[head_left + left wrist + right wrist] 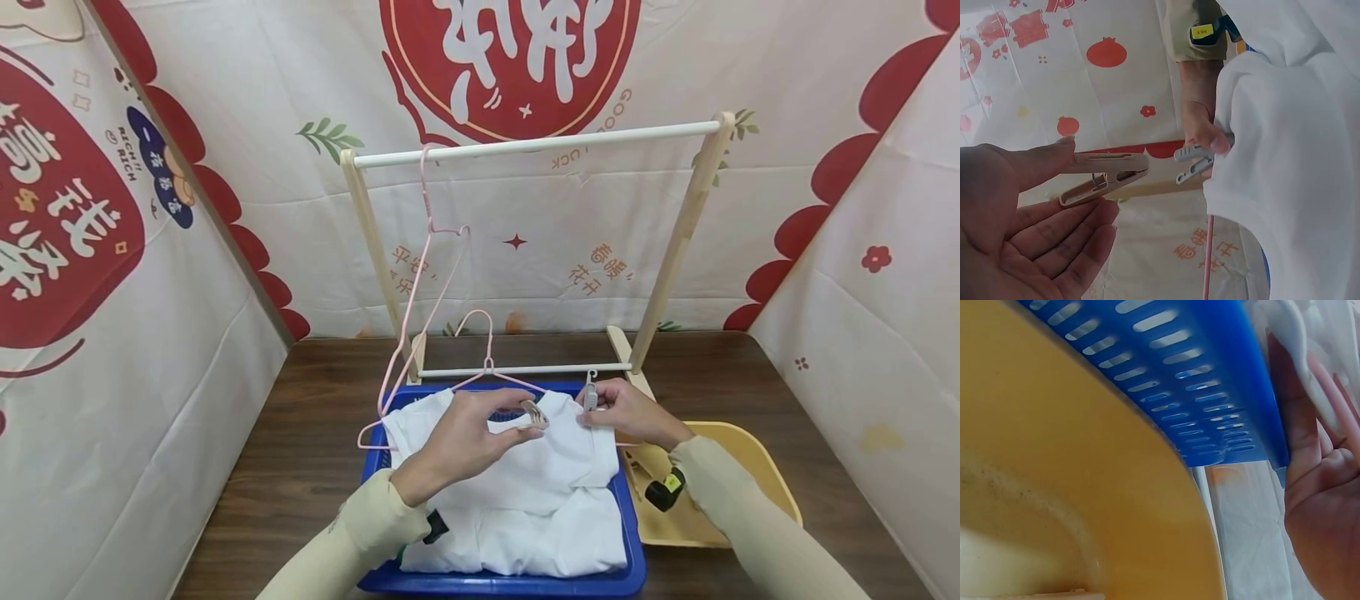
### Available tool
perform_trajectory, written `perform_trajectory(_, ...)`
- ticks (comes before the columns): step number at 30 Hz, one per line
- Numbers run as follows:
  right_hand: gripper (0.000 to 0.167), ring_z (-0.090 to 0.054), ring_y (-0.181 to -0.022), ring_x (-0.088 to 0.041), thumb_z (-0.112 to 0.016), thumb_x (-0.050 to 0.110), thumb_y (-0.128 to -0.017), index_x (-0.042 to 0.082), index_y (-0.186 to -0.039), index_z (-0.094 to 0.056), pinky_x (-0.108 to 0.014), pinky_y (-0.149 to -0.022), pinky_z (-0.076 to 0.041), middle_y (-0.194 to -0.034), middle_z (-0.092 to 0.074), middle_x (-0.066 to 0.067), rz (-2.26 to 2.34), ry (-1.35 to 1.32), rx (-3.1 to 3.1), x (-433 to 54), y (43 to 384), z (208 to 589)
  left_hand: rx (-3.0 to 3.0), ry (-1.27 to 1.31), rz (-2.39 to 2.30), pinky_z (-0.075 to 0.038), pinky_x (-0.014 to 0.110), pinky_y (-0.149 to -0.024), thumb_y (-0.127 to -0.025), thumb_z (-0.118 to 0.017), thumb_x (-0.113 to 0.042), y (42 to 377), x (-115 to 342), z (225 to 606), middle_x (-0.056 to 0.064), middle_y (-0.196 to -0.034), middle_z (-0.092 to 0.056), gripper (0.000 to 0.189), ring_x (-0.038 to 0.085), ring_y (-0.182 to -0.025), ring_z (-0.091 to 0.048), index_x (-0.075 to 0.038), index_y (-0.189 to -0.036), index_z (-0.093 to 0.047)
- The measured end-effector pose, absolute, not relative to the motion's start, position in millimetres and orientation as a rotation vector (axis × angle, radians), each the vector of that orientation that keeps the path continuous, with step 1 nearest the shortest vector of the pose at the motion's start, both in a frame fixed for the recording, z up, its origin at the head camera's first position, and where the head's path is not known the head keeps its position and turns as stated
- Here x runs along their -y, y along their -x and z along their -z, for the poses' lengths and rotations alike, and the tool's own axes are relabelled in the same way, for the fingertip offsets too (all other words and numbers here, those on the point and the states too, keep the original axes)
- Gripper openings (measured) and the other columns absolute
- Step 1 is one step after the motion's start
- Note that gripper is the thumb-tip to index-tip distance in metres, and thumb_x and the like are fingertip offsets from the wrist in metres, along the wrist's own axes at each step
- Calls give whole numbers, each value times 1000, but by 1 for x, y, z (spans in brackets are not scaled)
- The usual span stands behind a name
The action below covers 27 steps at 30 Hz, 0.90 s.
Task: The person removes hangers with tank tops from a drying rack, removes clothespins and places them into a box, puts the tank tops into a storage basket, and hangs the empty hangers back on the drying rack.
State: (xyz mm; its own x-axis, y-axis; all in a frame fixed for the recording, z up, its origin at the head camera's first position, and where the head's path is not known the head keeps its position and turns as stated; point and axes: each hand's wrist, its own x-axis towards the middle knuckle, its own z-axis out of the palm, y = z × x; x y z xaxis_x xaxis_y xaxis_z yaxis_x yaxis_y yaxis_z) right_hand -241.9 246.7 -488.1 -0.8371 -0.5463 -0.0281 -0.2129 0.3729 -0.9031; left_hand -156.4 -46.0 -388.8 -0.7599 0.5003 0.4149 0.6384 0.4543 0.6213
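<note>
A white garment (517, 479) lies over a pink hanger (489, 354) in a blue basket (634, 550). My left hand (465, 433) pinches a beige clothespin (1110, 164) between thumb and fingers, above the garment and apart from it. At the garment's right shoulder, my right hand (626, 412) grips the cloth between thumb and fingers. A grey clothespin (591, 393) stands up at that shoulder beside the right thumb; its biting end is hidden. In the right wrist view, the fingers lie behind the cloth and the pink hanger arm (1335, 394).
A wooden rack with a white rail (540, 143) stands behind the basket. Another pink hanger (408, 317) hangs from its left end. To the right, partly under my forearm, is a yellow basin (750, 467) with clothespins (636, 468) inside. Printed cloth walls enclose the brown table (262, 467).
</note>
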Motion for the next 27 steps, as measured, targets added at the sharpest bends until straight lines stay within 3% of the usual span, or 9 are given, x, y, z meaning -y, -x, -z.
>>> perform_trajectory(6, 18, -61, -76, -11, -74, 15, -89, 1, -99, -68, -26, -69, -53, -84, -68, -3, 1462, 673, -2302, -247, 242, 488, 2492, 1071, 1177, -56, 33, -84, -86, -78, -26, 156, 33, 388, 5, -105, -75, 37, 17, -96, -72, -8, -118, -71)
perform_trajectory(16, 8, -62, -78, -10, -70, 11, -91, 5, -96, -69, -26, -73, -54, -87, -70, 0, 1505, 798, -2252, -249, 244, 492, 2443, 1267, 1086, -52, 17, -79, -84, -80, -26, 156, 5, 388, 1, -101, -75, 34, 14, -90, -69, -10, -114, -73)
perform_trajectory(27, 14, -69, -81, -21, -70, 21, -93, 7, -95, -68, -34, -78, -57, -88, -72, -7, 1473, 802, -2229, -248, 242, 490, 2558, 1319, 908, -42, 8, -79, -89, -75, -31, 153, -17, 392, -3, -96, -71, 38, 6, -89, -63, -12, -120, -69)
